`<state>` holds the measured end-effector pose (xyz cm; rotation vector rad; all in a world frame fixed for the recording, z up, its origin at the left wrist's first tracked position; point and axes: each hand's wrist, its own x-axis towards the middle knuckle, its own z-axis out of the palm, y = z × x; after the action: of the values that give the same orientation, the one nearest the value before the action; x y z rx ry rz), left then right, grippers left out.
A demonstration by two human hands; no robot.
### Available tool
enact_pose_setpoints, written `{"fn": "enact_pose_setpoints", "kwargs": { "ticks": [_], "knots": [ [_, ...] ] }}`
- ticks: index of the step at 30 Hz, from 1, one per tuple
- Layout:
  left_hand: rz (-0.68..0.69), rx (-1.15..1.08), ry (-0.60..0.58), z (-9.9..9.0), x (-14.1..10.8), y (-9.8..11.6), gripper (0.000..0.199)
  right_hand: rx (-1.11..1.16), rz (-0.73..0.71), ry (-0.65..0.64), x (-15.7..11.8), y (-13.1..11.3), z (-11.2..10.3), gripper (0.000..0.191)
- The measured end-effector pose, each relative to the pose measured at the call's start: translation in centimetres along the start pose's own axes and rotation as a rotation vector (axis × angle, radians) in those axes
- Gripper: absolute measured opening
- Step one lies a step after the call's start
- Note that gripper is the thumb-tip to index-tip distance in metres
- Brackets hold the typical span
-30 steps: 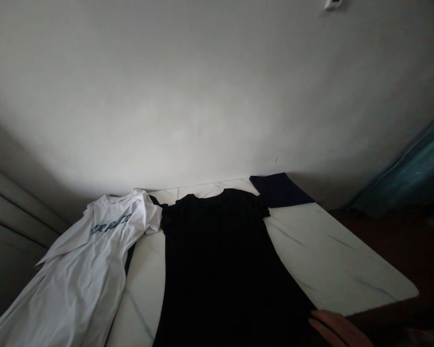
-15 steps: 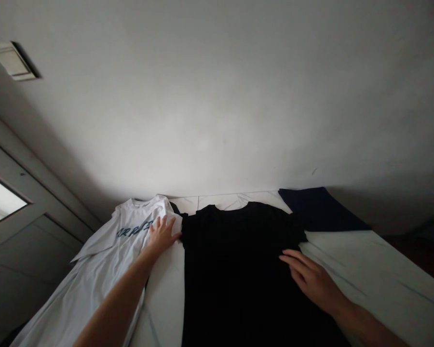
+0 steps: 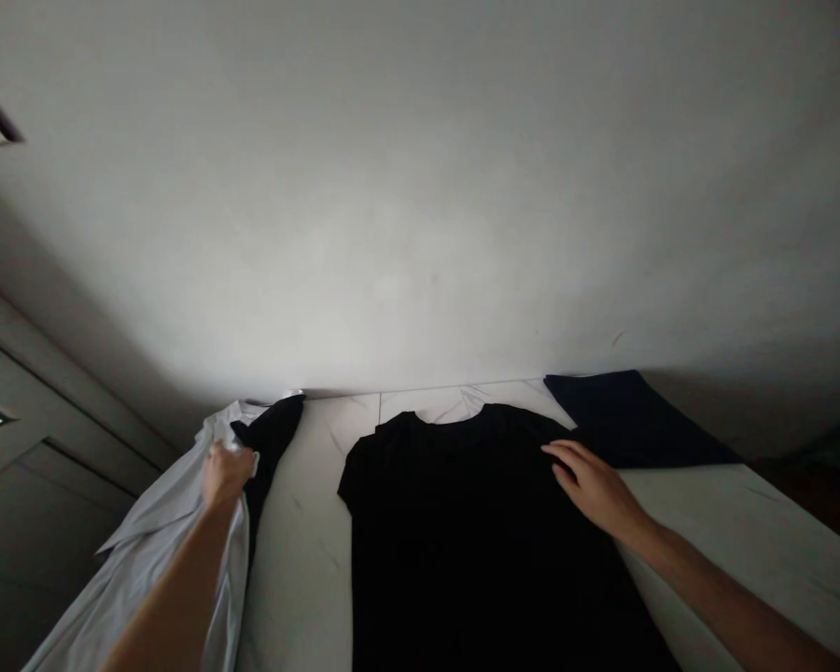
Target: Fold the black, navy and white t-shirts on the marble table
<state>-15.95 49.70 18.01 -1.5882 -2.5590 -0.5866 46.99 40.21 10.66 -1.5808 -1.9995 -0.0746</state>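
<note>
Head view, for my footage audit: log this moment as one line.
left hand: gripping white shirt | right hand: open at black shirt | navy cloth: on table

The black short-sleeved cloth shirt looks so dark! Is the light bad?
In the head view, light looks dim, so the black shirt shows as nearly solid dark; in that view, the pale smooth wall is brightest around its middle, dimmer toward the corners.

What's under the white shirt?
Black cloth sticks out from under the white shirt, by the left hand. The rest is covered, so I can't tell what else is there.
</note>
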Motion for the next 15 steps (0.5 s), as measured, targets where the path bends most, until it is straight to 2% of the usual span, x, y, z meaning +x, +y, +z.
{"fn": "enact_pose_setpoints", "kwargs": {
  "ticks": [2, 3, 4, 5, 7, 8, 10, 12, 15],
  "knots": [
    [-0.001, 0.022, 0.188, -0.5, -0.7, 1.0, 0.053, -0.024, 0.031, -0.022, 2.3, 1.4, 0.6, 0.035],
    [0.061, 0.015, 0.275, -0.4, -1.4, 2.2, 0.048, -0.037, 0.041, -0.04, 3.6, 1.9, 1.0, 0.035],
    [0.179, -0.011, 0.313, 0.1, -2.3, 3.8, 0.044, -0.052, 0.05, -0.064, 4.9, 2.4, 1.5, 0.035],
    [0.312, -0.047, 0.283, 0.8, -3.2, 5.7, 0.041, -0.071, 0.062, -0.091, 6.2, 2.7, 2.0, 0.035],
    [0.52, -0.115, 0.065, 2.9, -5.1, 9.7, 0.04, -0.119, 0.107, -0.147, 8.9, 2.9, 3.1, 0.034],
    [0.545, -0.125, -0.052, 4.1, -6.0, 11.4, 0.042, -0.147, 0.14, -0.176, 10.0, 2.8, 3.6, 0.033],
    [0.548, -0.14, -0.185, 6.4, -7.3, 13.9, 0.037, -0.195, 0.208, -0.234, 11.9, 2.6, 4.5, 0.03],
    [0.535, -0.21, -0.259, 7.9, -7.7, 14.8, 0.022, -0.225, 0.261, -0.276, 13.1, 2.3, 5.2, 0.025],
    [0.511, -0.353, -0.325, 8.2, -6.6, 13.8, 0.015, -0.205, 0.267, -0.295, 13.7, 2.1, 6.1, 0.015]
  ]
}}
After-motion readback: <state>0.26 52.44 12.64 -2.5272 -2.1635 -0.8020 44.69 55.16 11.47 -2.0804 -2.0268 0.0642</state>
